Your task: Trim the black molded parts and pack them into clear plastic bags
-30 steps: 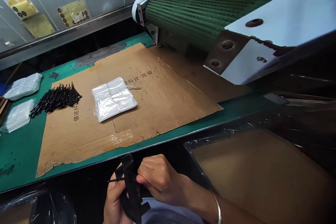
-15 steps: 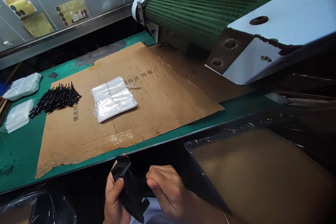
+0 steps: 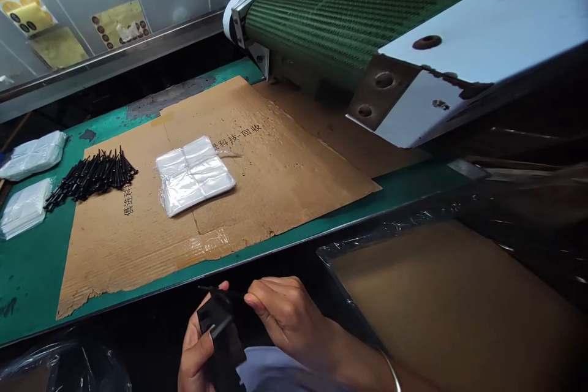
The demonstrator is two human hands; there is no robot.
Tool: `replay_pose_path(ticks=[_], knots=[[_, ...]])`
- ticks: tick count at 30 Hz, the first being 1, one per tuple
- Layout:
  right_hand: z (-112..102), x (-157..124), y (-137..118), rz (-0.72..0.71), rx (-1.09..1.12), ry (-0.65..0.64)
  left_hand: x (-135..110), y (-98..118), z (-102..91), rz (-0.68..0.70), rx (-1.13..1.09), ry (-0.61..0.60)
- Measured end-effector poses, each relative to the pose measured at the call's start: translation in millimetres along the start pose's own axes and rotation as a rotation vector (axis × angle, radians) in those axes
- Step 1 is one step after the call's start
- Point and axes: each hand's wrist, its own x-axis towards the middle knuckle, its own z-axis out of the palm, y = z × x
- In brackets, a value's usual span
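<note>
Below the table's front edge, my left hand [image 3: 195, 352] grips a black plastic part [image 3: 220, 334] from the left, thumb laid across it. My right hand [image 3: 280, 312] is closed in a pinch at the part's top, on a thin black pin [image 3: 215, 289] that sticks out to the left. A silver bangle [image 3: 390, 370] circles my right wrist. On the cardboard sheet [image 3: 275, 177] lie a stack of clear plastic bags [image 3: 193, 174] and, further left, a pile of black pins [image 3: 92, 174].
A green conveyor belt [image 3: 331, 6] with a white side plate [image 3: 459, 55] overhangs the green table [image 3: 27, 263] at the right. Two packs of bags [image 3: 27, 187] lie at the far left. A plastic-lined cardboard box [image 3: 450, 306] stands at my right.
The black part has turned in my left hand and dropped slightly. My right hand has moved up to its top and now pinches a thin pin there.
</note>
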Motion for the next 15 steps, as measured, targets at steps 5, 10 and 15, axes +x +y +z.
replay_pose_path(ticks=[5,10,15], knots=[[-12,9,12,0.042,0.054,0.016,2,9,-7.6,-0.294,-0.025,-0.299],[-32,23,38,0.138,-0.338,0.133,0,24,3.3,-0.468,-0.099,-0.129],[-53,34,85,0.257,-0.908,0.254,0,22,13.0,-0.395,-0.360,-0.136]])
